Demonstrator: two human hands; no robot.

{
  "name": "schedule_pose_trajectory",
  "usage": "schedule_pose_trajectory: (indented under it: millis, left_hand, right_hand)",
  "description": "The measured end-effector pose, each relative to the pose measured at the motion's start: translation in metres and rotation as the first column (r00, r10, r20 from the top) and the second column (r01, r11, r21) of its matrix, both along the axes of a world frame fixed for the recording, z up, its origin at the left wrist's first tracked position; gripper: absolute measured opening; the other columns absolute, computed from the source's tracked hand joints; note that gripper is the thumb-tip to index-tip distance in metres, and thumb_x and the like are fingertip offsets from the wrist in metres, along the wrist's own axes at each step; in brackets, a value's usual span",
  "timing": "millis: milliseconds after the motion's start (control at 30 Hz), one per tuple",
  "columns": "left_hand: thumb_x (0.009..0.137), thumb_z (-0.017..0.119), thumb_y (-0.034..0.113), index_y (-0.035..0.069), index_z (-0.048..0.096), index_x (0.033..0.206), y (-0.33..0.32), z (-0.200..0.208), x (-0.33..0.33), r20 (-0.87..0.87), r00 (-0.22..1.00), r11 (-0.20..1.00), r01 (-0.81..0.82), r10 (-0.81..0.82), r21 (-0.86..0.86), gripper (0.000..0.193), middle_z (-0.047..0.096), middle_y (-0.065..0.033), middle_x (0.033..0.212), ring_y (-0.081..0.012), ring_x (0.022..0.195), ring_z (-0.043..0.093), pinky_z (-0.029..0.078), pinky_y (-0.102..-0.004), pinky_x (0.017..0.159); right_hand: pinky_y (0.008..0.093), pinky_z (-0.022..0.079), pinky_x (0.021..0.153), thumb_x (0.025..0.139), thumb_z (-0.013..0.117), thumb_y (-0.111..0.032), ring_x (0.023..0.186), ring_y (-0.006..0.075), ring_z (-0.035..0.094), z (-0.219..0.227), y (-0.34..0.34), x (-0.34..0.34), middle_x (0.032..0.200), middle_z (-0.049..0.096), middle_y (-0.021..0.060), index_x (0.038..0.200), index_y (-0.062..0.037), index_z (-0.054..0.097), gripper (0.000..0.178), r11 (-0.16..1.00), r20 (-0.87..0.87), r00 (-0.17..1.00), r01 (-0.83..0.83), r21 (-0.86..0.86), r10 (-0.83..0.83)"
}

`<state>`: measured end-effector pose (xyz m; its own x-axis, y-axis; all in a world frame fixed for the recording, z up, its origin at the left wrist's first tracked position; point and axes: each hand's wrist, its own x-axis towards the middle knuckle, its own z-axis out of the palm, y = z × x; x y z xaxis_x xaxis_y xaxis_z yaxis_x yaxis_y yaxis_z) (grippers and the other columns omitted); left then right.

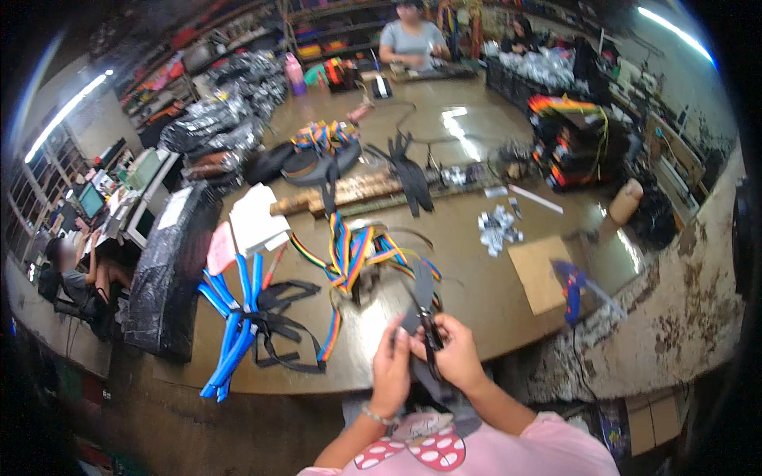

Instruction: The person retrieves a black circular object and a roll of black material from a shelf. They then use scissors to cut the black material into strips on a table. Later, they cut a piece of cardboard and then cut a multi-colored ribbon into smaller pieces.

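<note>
The head view shows a dark grey strap piece [418, 305] held above the near edge of the brown worktable [476, 293], pinched from the left by the left hand [390, 363], while black-handled scissors [432, 339] are clasped in the right hand [459, 355]. Both hands are closed on what they hold. The blades lie close to the left fingertips [401, 335], so a nick could be caused if the cut is made without the strap being shifted; a crooked cut could follow if the strap is allowed to twist.

Just beyond the strap piece a tangle of rainbow-striped webbing [353, 254] is spread, and to its left blue tubes with black straps [238, 317]. To the right of the strap piece a cardboard sheet [536, 274] and a blue glue gun [570, 289] are set. Nothing is placed between the hands and the strap.
</note>
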<state>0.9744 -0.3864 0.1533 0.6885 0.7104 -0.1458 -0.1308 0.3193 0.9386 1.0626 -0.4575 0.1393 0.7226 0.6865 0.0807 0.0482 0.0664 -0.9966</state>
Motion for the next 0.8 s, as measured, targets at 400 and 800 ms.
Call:
schedule_pose_trajectory:
  millis: [400, 800]
  left_hand:
    - [0.095, 0.047, 0.025, 0.007, 0.033, 0.133, 0.061, 0.056, -0.058, 0.451, 0.703, 0.362, -0.687, 0.55, 0.63, 0.044, 0.053, -0.0052, 0.093, -0.0139, 0.077, 0.052, 0.045, -0.0302, 0.069]
    - [0.082, 0.059, 0.04, 0.012, 0.045, 0.13, 0.03, -0.013, 0.037, -0.279, 0.959, 0.044, 0.277, 0.045, 0.96, 0.057, 0.043, -0.0138, 0.126, -0.0309, 0.115, 0.04, 0.03, -0.0506, 0.096]
  right_hand:
    - [0.0207, 0.043, 0.066, 0.081, 0.07, -0.008, 0.072, 0.0054, 0.051, -0.024, -0.041, 0.057, 0.081, 0.053, -0.0011, 0.092, -0.0019, 0.052, 0.022, 0.912, 0.02, 0.913, 0.407, -0.054, -0.407]
    - [0.0179, 0.032, 0.04, 0.091, 0.055, -0.01, 0.047, 0.0034, 0.038, -0.04, -0.057, 0.068, 0.066, 0.044, -0.0025, 0.098, -0.0056, 0.047, 0.012, 0.788, -0.238, 0.84, 0.54, 0.295, -0.487]
